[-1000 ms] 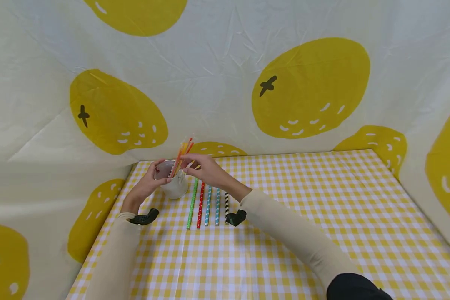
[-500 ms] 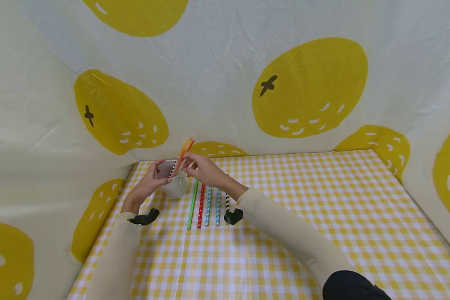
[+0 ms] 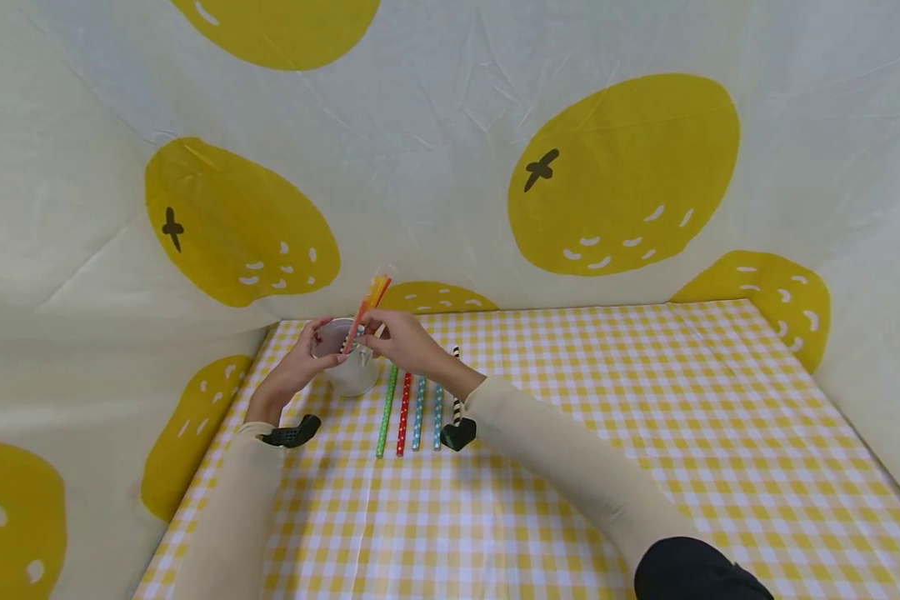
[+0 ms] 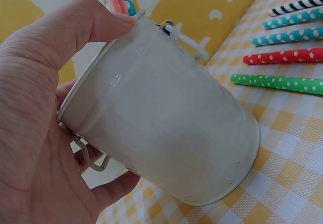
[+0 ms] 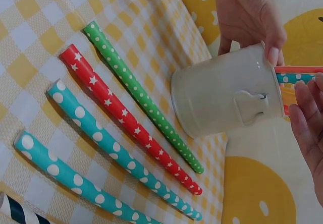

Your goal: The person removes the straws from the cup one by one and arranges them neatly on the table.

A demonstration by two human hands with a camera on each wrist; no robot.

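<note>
My left hand (image 3: 294, 371) grips the rim of a white metal bucket (image 4: 166, 113), thumb outside, tilting it slightly on the cloth. Inside stand orange and yellow translucent straws (image 3: 378, 289), along with a black-and-white striped one and a teal straw with white dots (image 5: 290, 77). My right hand (image 3: 405, 340) is at the bucket's mouth, fingertips pinching at the teal dotted straw; its fingers partly hide the bundle. Right of the bucket lie a green dotted straw (image 5: 144, 95), a red starred straw (image 5: 131, 120), two teal dotted straws (image 5: 108, 143) and a black-and-white striped straw (image 3: 457, 408), side by side.
A yellow-and-white checked cloth (image 3: 570, 467) covers the table. Behind and to the left hangs a pale curtain (image 3: 420, 167) printed with large yellow fruit, close behind the bucket. Both forearms wear beige sleeves with black wrist cameras (image 3: 292, 433).
The straws in the bucket have drawn closer together and leaned right. My right hand has shifted slightly at them, and the teal dotted straw now shows by its fingers. The left hand stays on the rim.
</note>
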